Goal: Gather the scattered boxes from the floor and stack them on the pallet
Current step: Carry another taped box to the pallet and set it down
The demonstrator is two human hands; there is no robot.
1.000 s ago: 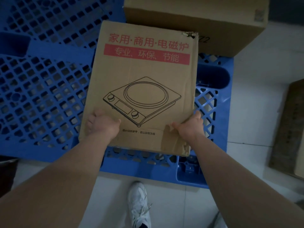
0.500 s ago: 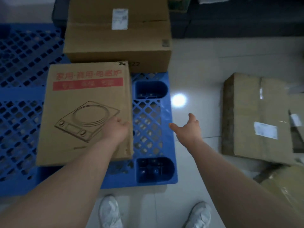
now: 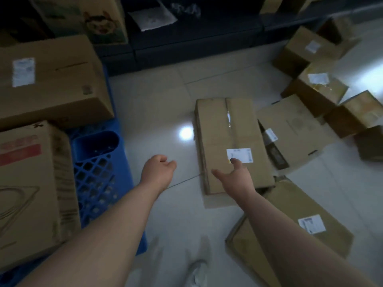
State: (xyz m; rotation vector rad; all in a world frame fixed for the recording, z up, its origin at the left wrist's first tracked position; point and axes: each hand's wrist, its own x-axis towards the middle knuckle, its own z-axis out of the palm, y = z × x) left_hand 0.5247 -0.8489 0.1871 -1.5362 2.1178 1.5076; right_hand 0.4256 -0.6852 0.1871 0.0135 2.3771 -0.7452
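Two boxes are already seated on the blue pallet [image 3: 97,175] at the left: the printed box [image 3: 29,187] nearest, a larger plain box [image 3: 51,79] behind it. The next candidate, a taped floor box [image 3: 230,141], is laid on the floor [image 3: 157,112] ahead and to the right, long axis running away from the person, near short end closest to the hands.

The right hand [image 3: 236,179] is the nearer one: it is held over the near end of that box, fingers [image 3: 235,162] spread wide, one fingertip seen against the white label [image 3: 239,155]. Contact cannot be told; nothing is grasped.

The left hand [image 3: 158,172] is held over bare floor between pallet and box, well short of the box's left edge, fingers loosely curled, empty.

Judgement: a two-handed pickup across the short width is called for; the left hand must be brought right to the left long edge. More boxes are scattered at right, one tilted box [image 3: 306,228] just beside the near end, possibly in the way.
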